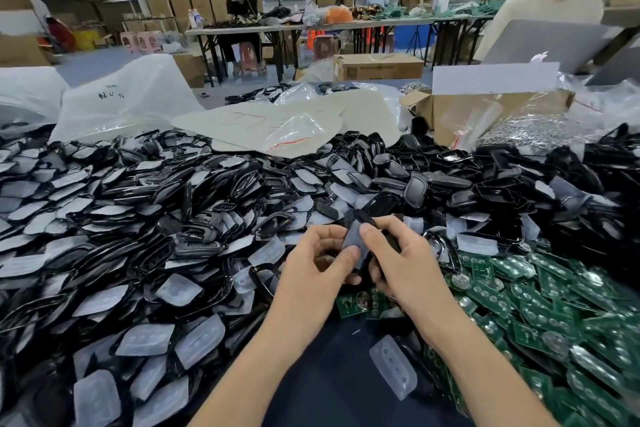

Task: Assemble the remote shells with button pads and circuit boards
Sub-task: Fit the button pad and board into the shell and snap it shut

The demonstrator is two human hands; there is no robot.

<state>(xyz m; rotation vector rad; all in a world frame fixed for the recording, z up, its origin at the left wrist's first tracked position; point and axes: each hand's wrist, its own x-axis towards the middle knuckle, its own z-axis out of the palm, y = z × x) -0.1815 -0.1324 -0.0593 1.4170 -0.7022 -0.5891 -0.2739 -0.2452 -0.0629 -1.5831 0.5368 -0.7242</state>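
Centre of the table, right in front of the person: a frosted grey button pad (354, 242) lies against a black remote shell (363, 217), held just above the heap. The left hand (311, 269) pinches the pad's lower end, thumb flat on its face, fingers curled behind. The right hand (408, 263) is pulled in close, almost touching the left, curled round the shell's right side with a fingertip on the pad's upper edge. Most of the shell is hidden behind those fingers; only a dark, blurred tip pokes out above them, so whether the pad is fully seated I cannot tell.

Just below the hands one green board (356, 302) peeks out, half covered by the right wrist. A loose clear pad (393, 369) lies on the dark tabletop (329, 381) between the forearms.

To the left, a huge pile of black shells and pads (138, 218), running off the frame's edge. To the right, a heap of green circuit boards (540, 308), also cut off. Behind the pile: clear plastic bags (121, 97) and an open cardboard box (485, 114). Top right, a standing person in a cream top (540, 7) holds a grey laptop (554, 45), partly out of shot. Far back, a seated worker (239, 10) at a long table, too small to read.
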